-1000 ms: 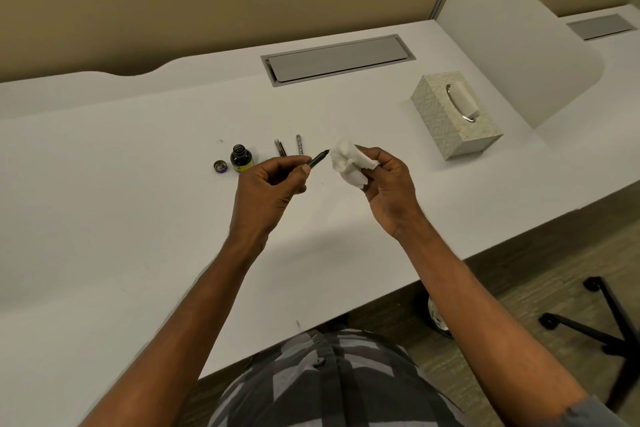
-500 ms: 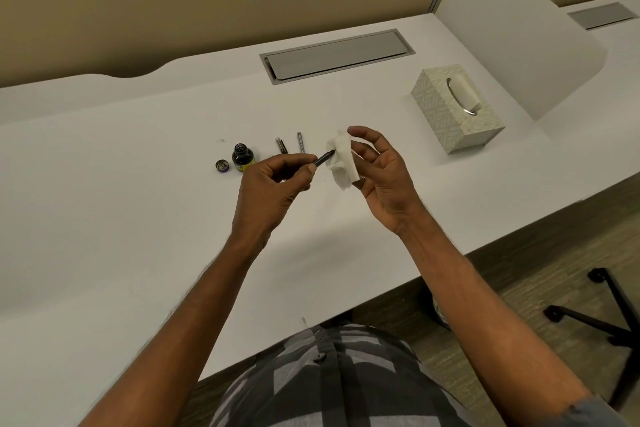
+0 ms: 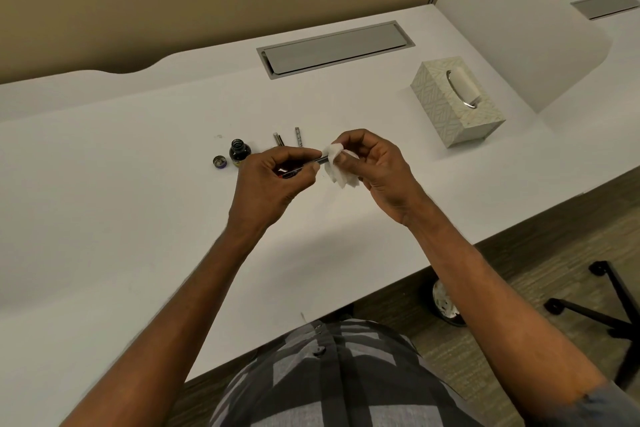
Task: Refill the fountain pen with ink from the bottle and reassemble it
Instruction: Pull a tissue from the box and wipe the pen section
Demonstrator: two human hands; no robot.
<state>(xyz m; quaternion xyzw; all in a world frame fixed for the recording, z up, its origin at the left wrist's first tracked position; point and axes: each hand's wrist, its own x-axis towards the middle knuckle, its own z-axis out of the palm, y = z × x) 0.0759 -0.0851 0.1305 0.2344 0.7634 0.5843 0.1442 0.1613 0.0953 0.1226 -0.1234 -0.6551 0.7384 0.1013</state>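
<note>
Pen (image 3: pixel 317 161): light, slim, inky and fragile at the nib. Your left hand (image 3: pixel 273 180) pinches its middle; your right hand (image 3: pixel 374 166) clasps tissue (image 3: pixel 337 166) round the tip.

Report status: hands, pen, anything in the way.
Left hand grips pen section. Right hand pinches tissue around its tip. Ink bottle open, cap beside it. Nothing obstructing.

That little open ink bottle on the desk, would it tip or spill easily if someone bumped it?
The ink bottle looks squat and wide-based, so it probably resists tipping. Its cap lies beside it, so a hard knock would likely spill the dark ink. It appears to be glass, so likely heavy for its size and breakable.
</note>
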